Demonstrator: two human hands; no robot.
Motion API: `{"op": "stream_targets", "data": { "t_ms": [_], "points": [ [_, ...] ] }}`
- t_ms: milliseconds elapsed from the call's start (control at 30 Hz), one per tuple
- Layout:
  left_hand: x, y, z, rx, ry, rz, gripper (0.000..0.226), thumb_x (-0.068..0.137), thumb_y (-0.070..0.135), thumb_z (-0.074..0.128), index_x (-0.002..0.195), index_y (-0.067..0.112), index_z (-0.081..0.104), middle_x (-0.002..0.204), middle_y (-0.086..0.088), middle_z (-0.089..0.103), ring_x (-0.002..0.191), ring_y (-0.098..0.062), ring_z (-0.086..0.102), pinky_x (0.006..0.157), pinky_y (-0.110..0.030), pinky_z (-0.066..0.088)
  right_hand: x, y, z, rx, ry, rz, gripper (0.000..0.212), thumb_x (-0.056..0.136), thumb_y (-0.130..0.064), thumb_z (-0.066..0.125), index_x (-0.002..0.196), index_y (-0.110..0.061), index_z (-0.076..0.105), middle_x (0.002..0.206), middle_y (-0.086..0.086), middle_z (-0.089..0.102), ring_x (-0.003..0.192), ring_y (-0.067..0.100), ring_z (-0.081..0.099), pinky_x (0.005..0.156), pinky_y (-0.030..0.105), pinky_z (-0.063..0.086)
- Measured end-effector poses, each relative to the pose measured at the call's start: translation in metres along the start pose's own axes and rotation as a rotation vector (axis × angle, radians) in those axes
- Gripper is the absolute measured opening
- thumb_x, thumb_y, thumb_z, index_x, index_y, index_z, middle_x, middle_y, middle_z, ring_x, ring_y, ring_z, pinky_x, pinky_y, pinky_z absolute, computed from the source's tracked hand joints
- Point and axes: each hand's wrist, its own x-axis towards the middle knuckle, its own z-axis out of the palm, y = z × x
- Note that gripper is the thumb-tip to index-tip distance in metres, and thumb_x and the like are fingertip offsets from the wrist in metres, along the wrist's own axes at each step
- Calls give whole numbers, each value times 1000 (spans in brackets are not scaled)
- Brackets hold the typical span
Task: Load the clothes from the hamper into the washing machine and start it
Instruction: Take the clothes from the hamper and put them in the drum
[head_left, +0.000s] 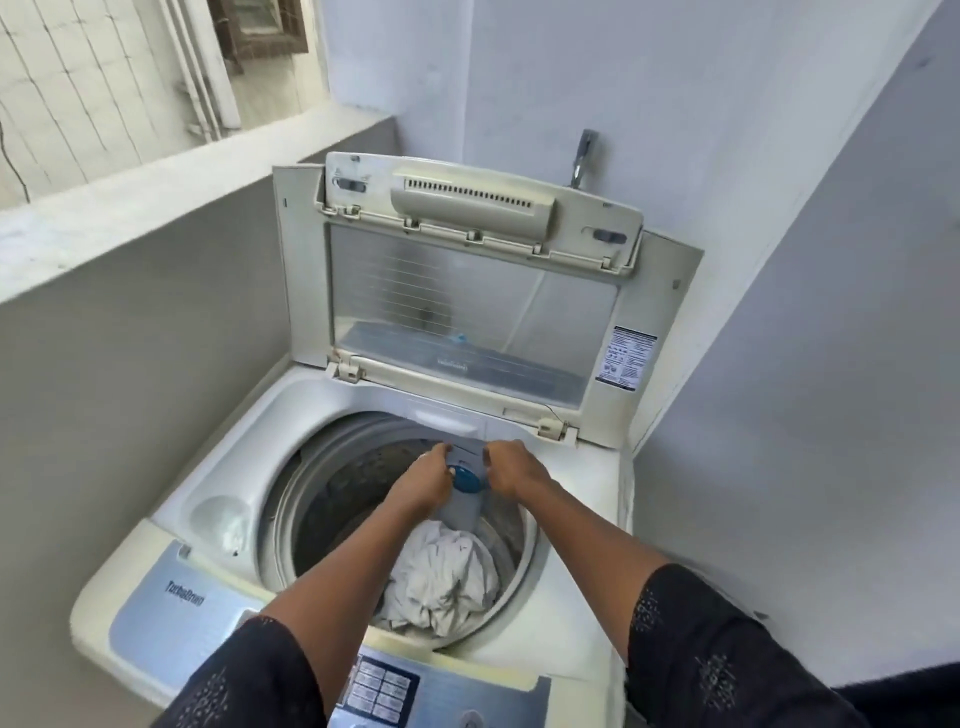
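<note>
Head view.
- Washing machine (571, 525): top-loader set in a wall corner; lid (467, 312) raised and folded upright at the back.
- Drum (332, 483): open.
- White clothes (441, 577): crumpled heap inside the drum, toward its near side.
- Grey filter panel (462, 508) with blue cap (467, 479): on the drum's far wall.
- Left hand (428, 480): fingers curled on the panel's left edge.
- Right hand (511, 467): fingers curled on its right edge.
- Tap (583, 156): on the wall behind the lid.
</note>
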Motion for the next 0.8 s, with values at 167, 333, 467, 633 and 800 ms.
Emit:
{"op": "stream_targets", "data": {
  "t_ms": [167,333,467,633,800],
  "points": [
    [-2,57,7,51,38,151,46,94,12,38,140,12,33,140,-18,45,127,-31,46,104,-41,39,-25,37,-43,45,126,-41,24,91,-9,48,112,-9,59,125,14,57,112,32,57,87,36,47],
    [-6,136,36,96,125,272,46,94,18,42,139,15,32,138,-14,48,126,-32,48,103,-45,39,-58,96,-83,80,217,-41,21,89,-12,52,108,-8,61,120,15,59,112,33,57,89,37,47],
    [-14,199,83,71,96,355,49,94,18,42,140,13,28,137,-17,50,126,-32,47,103,-43,39,-83,162,-104,111,245,51,21,90,-21,54,107,-9,60,117,15,59,104,34,59,82,36,47],
    [-20,252,172,45,-29,349,48,96,22,39,142,14,29,138,-17,47,126,-31,48,103,-41,41,-105,258,-94,144,194,185,30,89,-28,60,112,-8,59,117,15,59,107,31,57,84,36,47],
    [-14,258,271,111,-214,261,48,95,23,41,140,12,31,137,-17,47,126,-32,47,102,-39,38,-116,349,-37,240,85,333,24,83,-21,60,102,-7,63,112,17,63,101,30,61,85,35,50]
  ]
}}
